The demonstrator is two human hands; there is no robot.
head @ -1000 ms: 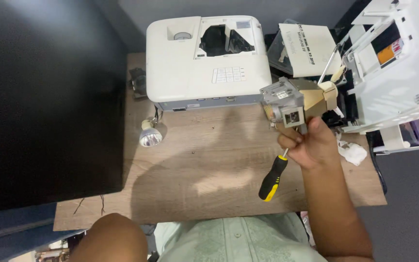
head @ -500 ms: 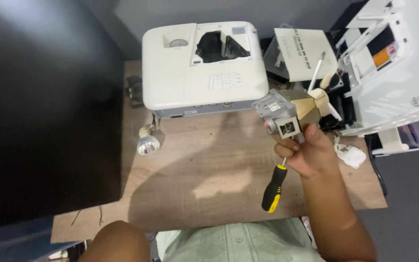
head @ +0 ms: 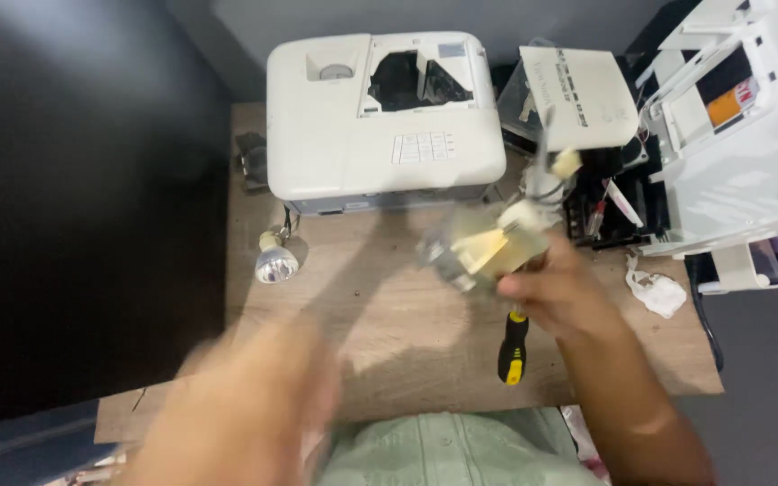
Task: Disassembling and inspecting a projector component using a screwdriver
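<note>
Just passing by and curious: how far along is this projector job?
Done: the projector already shows an open bay on top, and a loose bulb lies on the table. In hand: the right hand holds a lamp housing and a screwdriver. Left: the bay is unfilled; the blurred left hand holds nothing visible.

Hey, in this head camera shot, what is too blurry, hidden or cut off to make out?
- Left hand: motion blur, fingers indistinct; whether it holds anything is unclear.
- Lamp module in the right hand: blurred, details lost.
- Screwdriver: only the black and yellow handle shows; the hand covers its shaft.
- Projector opening: too dark inside.
- White machine: cut off by the right edge.
</note>
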